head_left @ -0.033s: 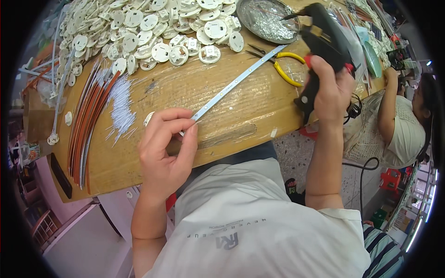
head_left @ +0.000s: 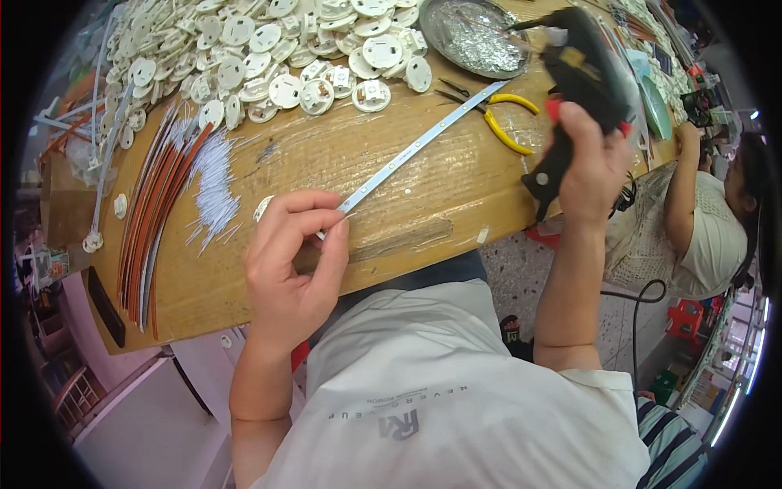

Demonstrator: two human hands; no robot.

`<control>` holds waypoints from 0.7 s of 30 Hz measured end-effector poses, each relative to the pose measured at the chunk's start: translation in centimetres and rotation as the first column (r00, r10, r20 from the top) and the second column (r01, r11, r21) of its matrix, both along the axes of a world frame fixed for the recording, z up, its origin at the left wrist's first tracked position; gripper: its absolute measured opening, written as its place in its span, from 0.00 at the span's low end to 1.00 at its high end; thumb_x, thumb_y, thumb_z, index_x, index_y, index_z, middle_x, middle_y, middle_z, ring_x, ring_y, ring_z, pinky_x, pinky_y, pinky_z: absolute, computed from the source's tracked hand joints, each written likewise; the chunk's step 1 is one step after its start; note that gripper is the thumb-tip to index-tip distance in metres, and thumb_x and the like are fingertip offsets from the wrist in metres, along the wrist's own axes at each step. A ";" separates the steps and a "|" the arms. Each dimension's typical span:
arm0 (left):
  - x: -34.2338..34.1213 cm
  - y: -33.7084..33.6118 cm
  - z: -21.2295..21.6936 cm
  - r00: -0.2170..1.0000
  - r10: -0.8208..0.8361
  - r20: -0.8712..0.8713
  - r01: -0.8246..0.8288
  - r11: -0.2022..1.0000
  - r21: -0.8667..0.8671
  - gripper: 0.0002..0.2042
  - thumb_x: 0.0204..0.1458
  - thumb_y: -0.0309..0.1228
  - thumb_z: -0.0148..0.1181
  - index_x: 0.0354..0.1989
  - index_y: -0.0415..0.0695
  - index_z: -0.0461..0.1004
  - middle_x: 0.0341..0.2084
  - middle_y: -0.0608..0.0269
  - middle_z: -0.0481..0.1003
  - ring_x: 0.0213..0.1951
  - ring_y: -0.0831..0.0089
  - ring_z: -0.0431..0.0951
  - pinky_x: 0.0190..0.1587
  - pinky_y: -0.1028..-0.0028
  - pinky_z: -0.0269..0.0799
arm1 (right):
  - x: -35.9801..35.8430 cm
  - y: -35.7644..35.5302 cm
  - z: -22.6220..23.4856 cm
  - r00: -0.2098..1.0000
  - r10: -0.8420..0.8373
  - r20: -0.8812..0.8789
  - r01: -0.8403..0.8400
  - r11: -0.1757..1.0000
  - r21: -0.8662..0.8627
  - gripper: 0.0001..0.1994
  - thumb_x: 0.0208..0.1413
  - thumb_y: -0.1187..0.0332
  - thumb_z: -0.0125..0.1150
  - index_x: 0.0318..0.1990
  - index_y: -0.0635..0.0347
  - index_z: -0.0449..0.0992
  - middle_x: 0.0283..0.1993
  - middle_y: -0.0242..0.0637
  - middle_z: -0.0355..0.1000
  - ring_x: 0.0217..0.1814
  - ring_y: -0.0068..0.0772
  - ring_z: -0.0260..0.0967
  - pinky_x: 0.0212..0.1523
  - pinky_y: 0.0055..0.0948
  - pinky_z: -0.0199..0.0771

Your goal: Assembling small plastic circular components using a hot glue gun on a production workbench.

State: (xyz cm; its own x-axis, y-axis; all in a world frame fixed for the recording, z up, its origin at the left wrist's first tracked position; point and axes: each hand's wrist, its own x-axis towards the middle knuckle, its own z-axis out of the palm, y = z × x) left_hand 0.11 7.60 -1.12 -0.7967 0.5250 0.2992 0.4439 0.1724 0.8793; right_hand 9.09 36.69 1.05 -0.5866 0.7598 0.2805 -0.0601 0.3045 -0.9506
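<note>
My left hand (head_left: 295, 259) pinches the near end of a narrow, pale LED strip (head_left: 418, 144) between thumb and fingers. From there the strip runs slantwise over the table to the far right, its far end by the open jaws of yellow-handled pliers (head_left: 511, 138). My right hand (head_left: 593, 175) is wrapped round the grip of a black soldering gun (head_left: 588, 77) with red parts. The gun is raised, apart from the strip, its blurred tip pointing left over a dark round dish (head_left: 429, 41) of silvery scraps. A small white round part (head_left: 262, 209) is partly hidden behind my left hand.
White round plastic bases (head_left: 285, 91) lie heaped along the table's far side. Bundled orange-brown strips (head_left: 167, 220) and a pile of short white wires (head_left: 213, 191) lie at left. A black cable (head_left: 643, 297) hangs at right, near a seated person (head_left: 692, 212).
My right hand and the soldering gun have shifted slightly to the right. My left hand still holds the LED strip in about the same place.
</note>
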 end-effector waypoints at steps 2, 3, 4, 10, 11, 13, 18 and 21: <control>0.1 -0.2 -0.1 0.999 -0.015 0.028 0.015 1.000 -0.010 0.04 0.58 0.15 0.62 0.40 0.33 0.79 0.47 0.56 0.77 0.37 0.82 0.73 0.38 0.84 0.69 | -0.2 -0.7 0.7 0.981 -0.061 -0.182 0.065 0.998 0.014 0.13 0.60 0.65 0.62 0.43 0.68 0.80 0.26 0.36 0.75 0.20 0.25 0.70 0.22 0.23 0.70; -0.1 0.0 0.0 1.000 -0.001 -0.006 0.001 1.000 -0.001 0.04 0.56 0.16 0.64 0.38 0.34 0.79 0.44 0.56 0.78 0.35 0.79 0.76 0.36 0.81 0.72 | -0.3 -1.3 0.9 0.953 -0.091 -0.288 0.105 0.994 0.033 0.13 0.60 0.66 0.62 0.44 0.69 0.80 0.26 0.36 0.75 0.20 0.25 0.70 0.22 0.24 0.70; -0.2 0.2 0.0 0.999 0.013 -0.041 -0.013 1.000 0.005 0.05 0.53 0.16 0.66 0.36 0.36 0.80 0.42 0.55 0.80 0.33 0.76 0.78 0.33 0.79 0.75 | -0.9 -1.9 0.9 0.915 -0.128 -0.382 0.155 0.987 0.039 0.13 0.61 0.65 0.62 0.44 0.69 0.79 0.26 0.37 0.75 0.20 0.25 0.70 0.22 0.24 0.70; -0.2 0.6 0.2 0.999 0.027 -0.026 -0.027 1.000 -0.009 0.06 0.49 0.15 0.66 0.34 0.37 0.78 0.41 0.56 0.79 0.32 0.79 0.77 0.29 0.80 0.73 | 1.1 -2.5 -0.6 0.997 0.066 -0.030 -0.068 0.996 -0.065 0.19 0.61 0.65 0.60 0.53 0.74 0.75 0.38 0.47 0.78 0.24 0.27 0.72 0.25 0.25 0.74; -0.1 0.7 0.1 1.000 0.025 0.006 -0.025 1.000 0.014 0.06 0.49 0.15 0.66 0.33 0.37 0.78 0.41 0.56 0.79 0.31 0.79 0.76 0.28 0.79 0.72 | 1.5 -3.4 -0.7 0.993 0.078 -0.092 -0.087 0.992 -0.095 0.21 0.61 0.65 0.59 0.56 0.75 0.73 0.43 0.51 0.78 0.25 0.29 0.73 0.25 0.27 0.75; -0.1 0.5 -0.4 0.999 0.027 -0.021 -0.026 0.999 0.022 0.07 0.47 0.14 0.66 0.33 0.37 0.77 0.42 0.57 0.78 0.30 0.79 0.76 0.26 0.79 0.71 | 2.6 -5.0 -0.9 0.989 0.143 -0.047 -0.147 0.984 -0.098 0.24 0.60 0.65 0.59 0.58 0.76 0.71 0.46 0.54 0.77 0.26 0.30 0.73 0.26 0.28 0.77; -0.1 0.6 -0.8 0.992 0.061 -0.107 -0.056 0.997 0.054 0.08 0.44 0.13 0.66 0.32 0.36 0.76 0.39 0.55 0.79 0.31 0.75 0.77 0.27 0.78 0.71 | 4.9 -8.2 -1.4 0.969 0.241 -0.047 -0.245 0.946 -0.213 0.30 0.57 0.62 0.63 0.60 0.79 0.68 0.51 0.59 0.76 0.29 0.33 0.75 0.28 0.29 0.79; 0.3 0.6 -0.1 0.988 0.081 -0.128 -0.086 0.996 -0.030 0.09 0.43 0.13 0.66 0.32 0.36 0.75 0.37 0.53 0.80 0.32 0.71 0.78 0.28 0.76 0.73 | 6.4 -8.8 -1.5 0.941 0.336 -0.032 -0.331 0.901 -0.280 0.33 0.55 0.58 0.65 0.60 0.79 0.67 0.50 0.58 0.76 0.31 0.34 0.75 0.31 0.29 0.79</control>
